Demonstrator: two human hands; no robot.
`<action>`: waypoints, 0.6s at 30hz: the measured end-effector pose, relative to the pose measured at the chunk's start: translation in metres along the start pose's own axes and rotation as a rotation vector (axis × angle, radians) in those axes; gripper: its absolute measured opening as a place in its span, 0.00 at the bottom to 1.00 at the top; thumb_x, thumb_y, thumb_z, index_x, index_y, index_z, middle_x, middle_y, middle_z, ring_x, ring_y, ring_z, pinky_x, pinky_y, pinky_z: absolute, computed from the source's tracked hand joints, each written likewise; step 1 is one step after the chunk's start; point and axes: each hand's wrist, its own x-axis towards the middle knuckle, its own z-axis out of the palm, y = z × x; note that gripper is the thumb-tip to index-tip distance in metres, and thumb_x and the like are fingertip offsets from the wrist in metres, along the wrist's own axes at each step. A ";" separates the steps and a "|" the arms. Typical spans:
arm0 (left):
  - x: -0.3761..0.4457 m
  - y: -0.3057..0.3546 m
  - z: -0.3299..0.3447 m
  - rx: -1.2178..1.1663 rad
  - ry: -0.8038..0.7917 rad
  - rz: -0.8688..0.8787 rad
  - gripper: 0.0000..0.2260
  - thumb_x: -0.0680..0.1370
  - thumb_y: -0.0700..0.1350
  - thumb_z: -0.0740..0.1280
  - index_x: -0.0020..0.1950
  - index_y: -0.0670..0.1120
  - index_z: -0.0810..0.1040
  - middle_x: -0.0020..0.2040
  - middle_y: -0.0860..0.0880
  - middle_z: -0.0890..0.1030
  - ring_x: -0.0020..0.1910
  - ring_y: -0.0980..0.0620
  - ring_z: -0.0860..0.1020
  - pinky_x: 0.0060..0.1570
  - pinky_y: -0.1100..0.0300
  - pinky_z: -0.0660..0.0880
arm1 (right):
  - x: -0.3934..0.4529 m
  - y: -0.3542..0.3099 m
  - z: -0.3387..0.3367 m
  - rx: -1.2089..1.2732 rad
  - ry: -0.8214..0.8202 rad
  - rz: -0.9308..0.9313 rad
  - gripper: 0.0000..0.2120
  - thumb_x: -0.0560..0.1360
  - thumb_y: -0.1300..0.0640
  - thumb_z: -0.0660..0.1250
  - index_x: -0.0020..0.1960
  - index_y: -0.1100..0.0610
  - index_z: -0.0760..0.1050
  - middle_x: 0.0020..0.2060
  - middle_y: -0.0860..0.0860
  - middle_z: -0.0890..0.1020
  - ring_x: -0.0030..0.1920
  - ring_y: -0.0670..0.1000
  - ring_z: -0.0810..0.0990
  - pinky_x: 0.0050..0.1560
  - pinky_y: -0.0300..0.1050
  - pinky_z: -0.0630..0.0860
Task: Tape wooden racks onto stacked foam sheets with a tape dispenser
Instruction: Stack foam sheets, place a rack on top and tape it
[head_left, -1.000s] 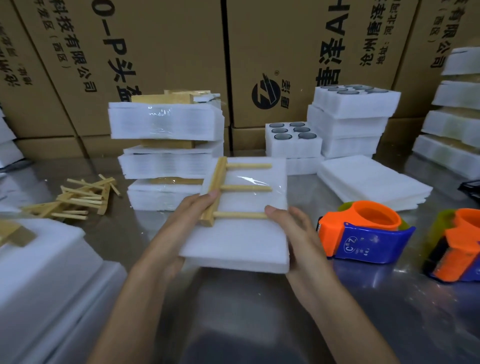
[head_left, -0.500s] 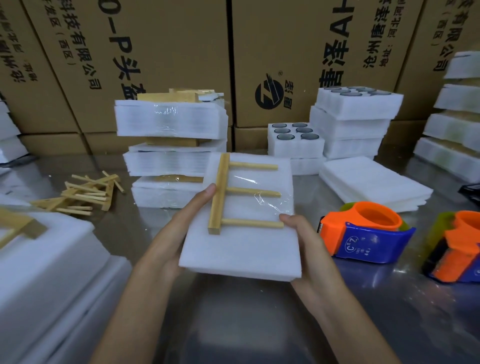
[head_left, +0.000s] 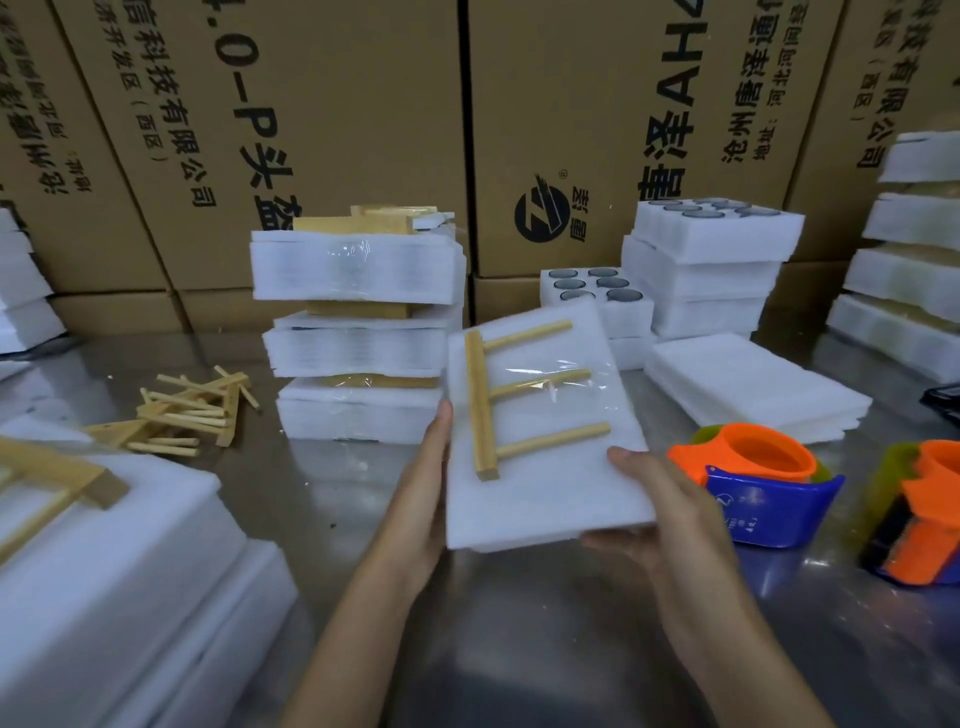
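A white foam stack (head_left: 550, 483) is lifted off the metal table, tilted up toward me. On its top face lies a wooden rack (head_left: 483, 410), one bar with three pegs, held by a strip of clear tape across the middle peg. My left hand (head_left: 421, 499) holds the stack's left edge, thumb up along the side. My right hand (head_left: 670, 509) grips the lower right corner, thumb on top and fingers underneath. An orange and blue tape dispenser (head_left: 763, 493) stands on the table just right of my right hand.
A pile of taped foam bundles (head_left: 358, 332) stands behind the stack. Loose wooden racks (head_left: 192, 410) lie at left. Foam sheets (head_left: 748, 389) and foam trays with round holes (head_left: 706, 260) sit at right. A second dispenser (head_left: 924, 525) is at far right; cardboard boxes (head_left: 597, 114) wall the back.
Both hands lifted the foam stack with its taped rack and tilted it up. My left thumb came off the rack's bar; that hand now lies along the stack's left edge.
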 end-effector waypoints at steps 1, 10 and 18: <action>0.006 -0.007 -0.002 0.138 0.090 0.032 0.22 0.79 0.62 0.62 0.64 0.50 0.80 0.58 0.48 0.84 0.58 0.47 0.82 0.62 0.48 0.75 | 0.002 -0.005 -0.001 -0.053 0.049 -0.064 0.07 0.71 0.55 0.72 0.49 0.54 0.83 0.44 0.50 0.86 0.43 0.49 0.85 0.31 0.45 0.80; 0.067 -0.021 -0.025 1.121 0.518 0.245 0.07 0.79 0.42 0.62 0.49 0.42 0.78 0.44 0.45 0.81 0.43 0.46 0.80 0.45 0.58 0.75 | 0.143 -0.065 0.060 -0.340 0.104 -0.225 0.23 0.66 0.46 0.72 0.58 0.54 0.76 0.51 0.48 0.79 0.47 0.49 0.80 0.37 0.48 0.83; 0.096 -0.025 -0.032 1.193 0.616 0.262 0.11 0.76 0.47 0.63 0.34 0.48 0.74 0.27 0.53 0.76 0.31 0.52 0.74 0.35 0.58 0.70 | 0.270 -0.064 0.144 -0.525 0.075 -0.106 0.27 0.71 0.45 0.69 0.67 0.54 0.71 0.59 0.52 0.75 0.53 0.55 0.73 0.39 0.50 0.84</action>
